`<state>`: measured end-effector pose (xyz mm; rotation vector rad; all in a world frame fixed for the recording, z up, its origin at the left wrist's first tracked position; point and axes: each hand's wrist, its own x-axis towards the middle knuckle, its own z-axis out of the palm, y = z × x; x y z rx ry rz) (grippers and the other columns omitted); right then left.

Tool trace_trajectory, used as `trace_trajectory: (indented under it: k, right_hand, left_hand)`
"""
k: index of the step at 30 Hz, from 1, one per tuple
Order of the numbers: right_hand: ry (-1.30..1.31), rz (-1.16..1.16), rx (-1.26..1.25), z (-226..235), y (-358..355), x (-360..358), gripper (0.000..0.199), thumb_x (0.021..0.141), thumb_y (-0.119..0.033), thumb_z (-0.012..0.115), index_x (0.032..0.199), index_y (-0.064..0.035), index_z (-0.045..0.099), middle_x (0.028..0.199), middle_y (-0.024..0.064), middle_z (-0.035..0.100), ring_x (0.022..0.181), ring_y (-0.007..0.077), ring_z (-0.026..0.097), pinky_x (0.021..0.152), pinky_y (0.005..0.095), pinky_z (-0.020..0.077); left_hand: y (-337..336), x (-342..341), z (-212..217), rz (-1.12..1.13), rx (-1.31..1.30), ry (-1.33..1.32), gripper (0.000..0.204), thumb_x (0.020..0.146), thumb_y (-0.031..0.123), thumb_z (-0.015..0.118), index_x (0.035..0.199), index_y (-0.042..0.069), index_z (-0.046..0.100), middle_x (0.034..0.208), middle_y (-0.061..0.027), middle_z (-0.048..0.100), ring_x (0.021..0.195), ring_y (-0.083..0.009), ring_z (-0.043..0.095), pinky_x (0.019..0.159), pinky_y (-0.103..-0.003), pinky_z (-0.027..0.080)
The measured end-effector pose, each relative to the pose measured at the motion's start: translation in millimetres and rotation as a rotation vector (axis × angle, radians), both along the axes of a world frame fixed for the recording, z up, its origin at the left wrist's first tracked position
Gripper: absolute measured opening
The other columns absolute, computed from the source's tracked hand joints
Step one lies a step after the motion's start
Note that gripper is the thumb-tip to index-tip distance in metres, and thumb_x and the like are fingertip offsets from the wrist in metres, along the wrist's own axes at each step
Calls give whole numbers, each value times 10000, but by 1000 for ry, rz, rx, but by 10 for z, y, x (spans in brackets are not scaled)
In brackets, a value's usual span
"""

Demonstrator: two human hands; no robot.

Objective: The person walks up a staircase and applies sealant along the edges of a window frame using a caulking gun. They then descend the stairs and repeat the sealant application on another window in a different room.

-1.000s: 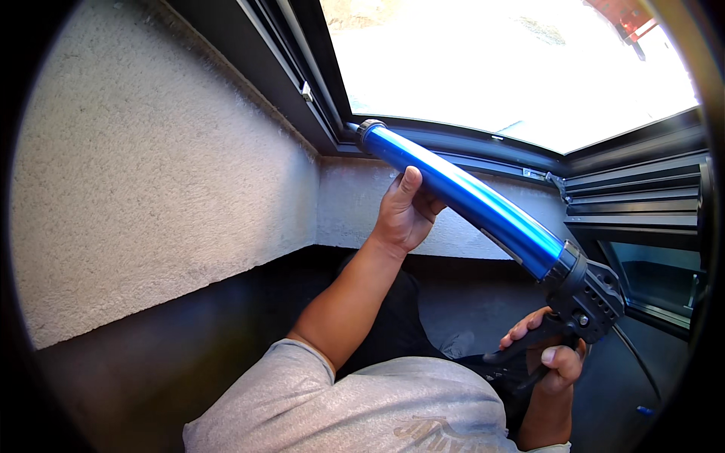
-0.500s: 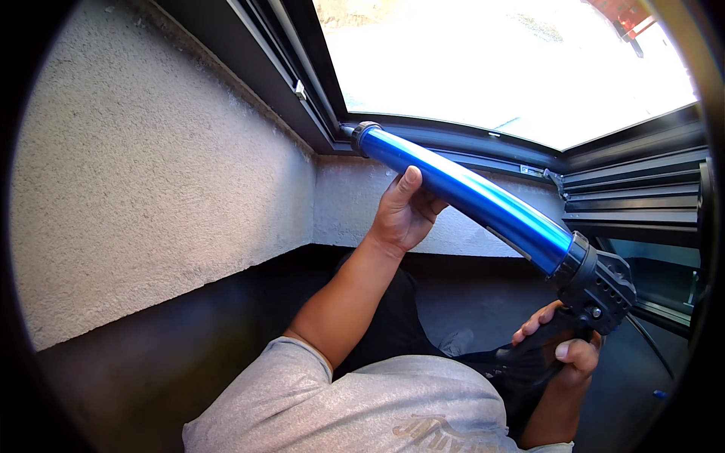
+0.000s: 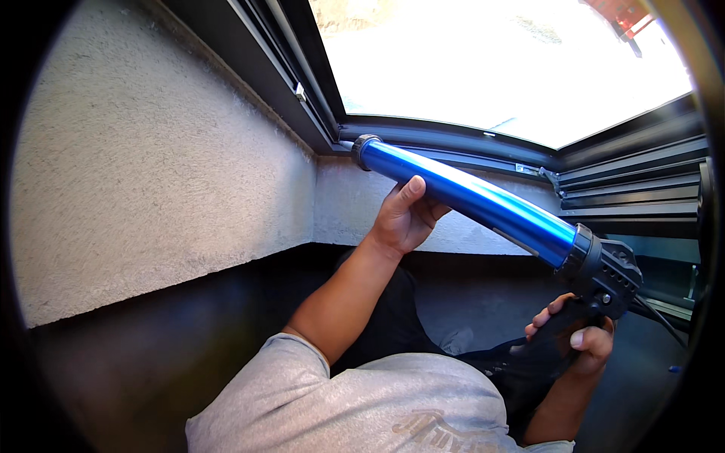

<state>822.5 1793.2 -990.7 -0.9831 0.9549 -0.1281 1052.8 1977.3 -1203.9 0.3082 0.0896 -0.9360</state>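
A long caulking gun point(image 3: 472, 195) with a shiny blue barrel and black end pieces slants across the view. Its nozzle end points left at the lower corner of a dark window frame point(image 3: 423, 136); the pale nozzle tip appears to reach that corner. My left hand point(image 3: 410, 215) supports the barrel from beneath, thumb along its near side and fingers partly hidden behind it. Around the black grip at the right end, my right hand point(image 3: 585, 340) is closed, with the thumb and some fingertips showing.
A rough plastered wall point(image 3: 166, 174) rises on the left, meeting a lower wall strip point(image 3: 347, 200) under the window. Dark slatted frame profiles point(image 3: 634, 181) stand at the right, with a metal latch point(image 3: 551, 177) beside them. Bright ground shows through the glass.
The caulking gun's nozzle end has dropped slightly, and its grip end has shifted a little right and down. Both hands keep their hold, my right hand moving right with the grip.
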Motion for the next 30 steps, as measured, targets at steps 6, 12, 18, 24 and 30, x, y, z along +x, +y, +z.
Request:
trace_trajectory:
  k: [6, 12, 18, 24, 30]
  right_hand:
    - [-152, 286, 30, -34, -373, -645, 824, 837, -354, 666, 1423, 165, 409, 684, 125, 593, 482, 240, 571, 409, 368, 475]
    - [-513, 242, 425, -33, -400, -1133, 1032, 951, -526, 615, 1576, 126, 116, 581, 39, 478, 413, 158, 414, 383, 329, 327]
    - [-572, 165, 249, 303, -228, -1466, 973, 947, -451, 600, 1585, 111, 125, 587, 34, 466, 437, 137, 426, 408, 297, 347]
    - [-682, 176, 72, 681, -37, -1269, 956, 904, -383, 626, 1575, 115, 163, 586, 45, 453, 455, 120, 430, 437, 272, 359]
    - [-593, 108, -139, 1287, 93, -1084, 293, 912, -296, 559, 993, -19, 512, 650, 13, 458, 492, 104, 471, 452, 238, 397]
  left_hand:
    - [-106, -199, 99, -114, 5, -7, 518, 912, 322, 810, 1303, 60, 594, 1262, -135, 689, 1241, -270, 652, 1129, -443, 492]
    - [-285, -371, 354, -216, -33, -71, 563, 893, 325, 828, 1315, 61, 566, 1266, -124, 675, 1257, -278, 637, 1129, -460, 488]
    - [-476, -649, 882, -181, -14, -134, 576, 966, 399, 727, 1360, 42, 505, 1289, -146, 655, 1263, -289, 628, 1146, -479, 462]
    - [-787, -1249, 1911, -369, 128, -381, 616, 1055, 522, 524, 1411, 26, 445, 1243, -180, 647, 1175, -290, 673, 1037, -430, 546]
    - [-1069, -2060, 3135, -194, 370, -797, 713, 1025, 666, 471, 1338, 26, 516, 1194, -135, 598, 1179, -217, 580, 1036, -395, 477]
